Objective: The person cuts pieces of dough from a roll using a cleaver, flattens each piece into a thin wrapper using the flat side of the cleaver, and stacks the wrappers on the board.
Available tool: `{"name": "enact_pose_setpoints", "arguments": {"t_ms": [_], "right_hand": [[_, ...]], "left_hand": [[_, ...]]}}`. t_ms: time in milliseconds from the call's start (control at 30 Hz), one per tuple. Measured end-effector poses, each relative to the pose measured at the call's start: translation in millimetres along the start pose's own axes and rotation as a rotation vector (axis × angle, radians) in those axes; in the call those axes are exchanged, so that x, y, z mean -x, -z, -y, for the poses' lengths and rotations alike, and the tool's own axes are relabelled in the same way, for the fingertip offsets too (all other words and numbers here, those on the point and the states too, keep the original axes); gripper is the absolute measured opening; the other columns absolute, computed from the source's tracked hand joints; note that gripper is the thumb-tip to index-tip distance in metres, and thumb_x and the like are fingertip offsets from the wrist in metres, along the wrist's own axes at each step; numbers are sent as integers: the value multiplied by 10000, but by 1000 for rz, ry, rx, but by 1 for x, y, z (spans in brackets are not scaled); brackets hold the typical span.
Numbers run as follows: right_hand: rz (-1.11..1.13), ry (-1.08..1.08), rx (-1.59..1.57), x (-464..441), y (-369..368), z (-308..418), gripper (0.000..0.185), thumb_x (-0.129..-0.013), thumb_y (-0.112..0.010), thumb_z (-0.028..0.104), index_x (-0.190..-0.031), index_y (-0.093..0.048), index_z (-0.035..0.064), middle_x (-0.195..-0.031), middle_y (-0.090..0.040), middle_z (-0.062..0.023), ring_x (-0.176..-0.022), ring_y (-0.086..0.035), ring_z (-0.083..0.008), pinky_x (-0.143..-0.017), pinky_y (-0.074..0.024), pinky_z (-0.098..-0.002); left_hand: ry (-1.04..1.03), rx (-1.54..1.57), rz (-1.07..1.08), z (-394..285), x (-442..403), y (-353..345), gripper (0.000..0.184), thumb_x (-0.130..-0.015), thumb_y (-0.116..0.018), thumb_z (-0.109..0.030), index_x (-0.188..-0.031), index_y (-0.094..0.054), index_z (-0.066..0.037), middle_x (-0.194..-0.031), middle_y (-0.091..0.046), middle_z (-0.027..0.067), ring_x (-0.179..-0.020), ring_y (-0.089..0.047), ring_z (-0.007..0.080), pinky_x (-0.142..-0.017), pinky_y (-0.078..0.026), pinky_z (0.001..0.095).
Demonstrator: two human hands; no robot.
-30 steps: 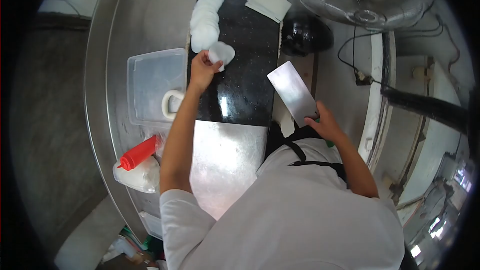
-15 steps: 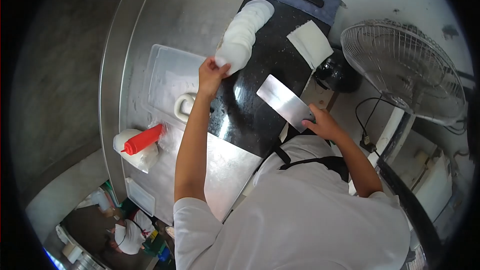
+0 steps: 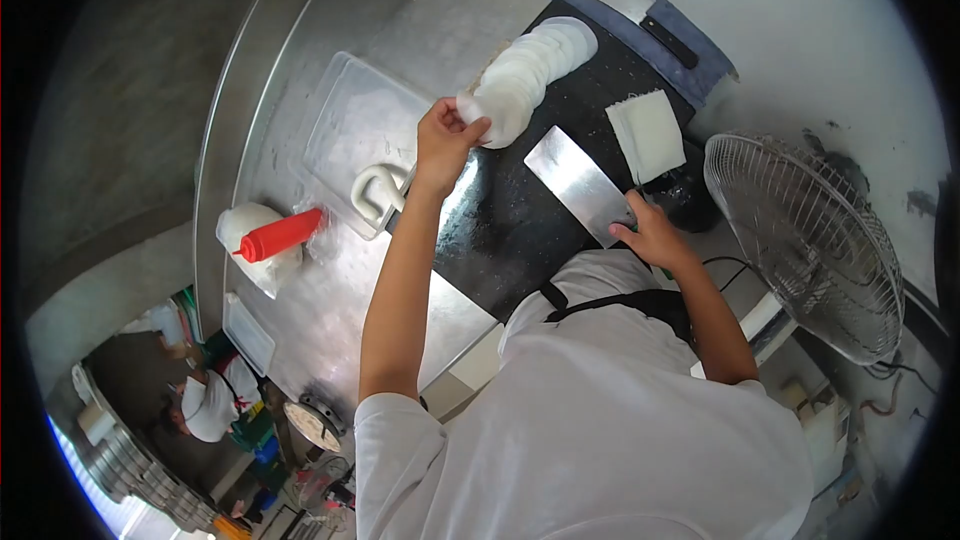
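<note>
- The left hand (image 3: 447, 148) pinches the near edge of a thin white disc (image 3: 472, 107) between thumb and fingers.
- That disc is at the near end of a row of white discs (image 3: 545, 55), overlapping one another and running away from the person along the left side of a black board (image 3: 500, 240).
- The right hand (image 3: 657, 235) is closed on the handle end of a cleaver (image 3: 572, 178); its broad blade lies above the board, slanting toward the left hand without reaching it.
- The two hands are apart, with the blade between them; the pinched disc is beyond the blade, on the left hand's side.
- A folded white cloth (image 3: 647, 137) lies on the board's right side, just beyond the right hand.
- Left of the left forearm, on the steel bench (image 3: 330, 325), are a clear tray (image 3: 338, 135), a white loop (image 3: 362, 187) and a red bottle (image 3: 280, 236).
</note>
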State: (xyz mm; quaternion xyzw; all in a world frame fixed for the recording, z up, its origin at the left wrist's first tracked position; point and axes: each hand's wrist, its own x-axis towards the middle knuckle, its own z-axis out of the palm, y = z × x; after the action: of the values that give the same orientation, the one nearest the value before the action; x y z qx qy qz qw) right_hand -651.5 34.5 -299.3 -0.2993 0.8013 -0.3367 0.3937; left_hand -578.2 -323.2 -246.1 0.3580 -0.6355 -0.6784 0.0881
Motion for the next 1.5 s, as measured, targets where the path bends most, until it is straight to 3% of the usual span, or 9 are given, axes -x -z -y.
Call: {"name": "enact_pose_setpoints", "arguments": {"t_ms": [233,433,533,633,733,967,1167,1300,1500], "right_hand": [[16,43,29,-20,4,-4,429,-897,-746,226,-1167,-506,-6,-997,-653,-297,-978,-641,-508,-820,-496,-536],[-4,63,2,-21,4,-10,419,-885,-753,228,-1134,-514,-10,-970,-645,-297,-943,-635,-512,-796,-493,-536],[-2,88,0,-24,16,4,393,-881,-755,213,-1102,-522,-14,-917,-640,-290,-911,-630,-520,-762,-495,-526],[-38,135,-27,-21,17,15,360,-882,-753,199,-1059,-522,-13,-861,-633,-278,-880,-625,-526,-721,-494,-507],[-3,143,-28,-30,19,28,341,-887,-749,193,-1035,-516,-7,-836,-629,-270,-867,-626,-525,-704,-496,-485],[182,216,81,-57,6,88,298,-928,-724,162,-1047,-511,-9,-880,-689,-263,-870,-698,-453,-709,-522,-447],[225,403,124,-72,-29,119,289,-929,-714,158,-1070,-516,2,-864,-691,-252,-845,-679,-472,-698,-524,-473],[269,508,322,-77,-55,138,267,-937,-693,171,-1077,-512,34,-864,-687,-232,-837,-660,-484,-697,-515,-532],[345,593,629,-78,-79,174,216,-976,-631,196,-1102,-493,87,-882,-678,-200,-830,-680,-459,-708,-543,-561]], "left_hand": [[189,-4,-132,79,0,14,308,-851,-793,13,-1082,-590,9,-963,-691,96,-815,-681,148,-716,-616,299],[65,-196,-349,97,9,12,452,-784,-867,-97,-1132,-600,10,-926,-687,120,-805,-682,215,-716,-591,371],[-151,-593,-561,80,41,11,449,-782,-835,-101,-1159,-609,-11,-1026,-653,174,-925,-668,311,-825,-555,430],[-341,-1192,-1023,76,78,16,482,-798,-770,-24,-1228,-559,24,-1150,-592,231,-1043,-612,379,-917,-501,460],[-260,-771,-979,113,90,42,427,-809,-726,-2,-1206,-569,7,-1195,-543,228,-1135,-544,422,-974,-465,458],[-240,-424,-1025,118,110,70,221,-806,-754,10,-1001,-651,29,-846,-651,132,-661,-619,219,-615,-502,354],[-227,-514,-958,176,170,61,190,-827,-810,-25,-985,-709,6,-882,-670,112,-660,-614,190,-627,-516,315],[-306,-635,-1080,205,185,58,267,-810,-828,-21,-1059,-731,-14,-999,-653,117,-834,-642,244,-712,-539,360],[-280,-440,-1039,204,192,62,288,-781,-822,-14,-1055,-732,-32,-977,-669,116,-922,-643,287,-789,-540,383]]}}
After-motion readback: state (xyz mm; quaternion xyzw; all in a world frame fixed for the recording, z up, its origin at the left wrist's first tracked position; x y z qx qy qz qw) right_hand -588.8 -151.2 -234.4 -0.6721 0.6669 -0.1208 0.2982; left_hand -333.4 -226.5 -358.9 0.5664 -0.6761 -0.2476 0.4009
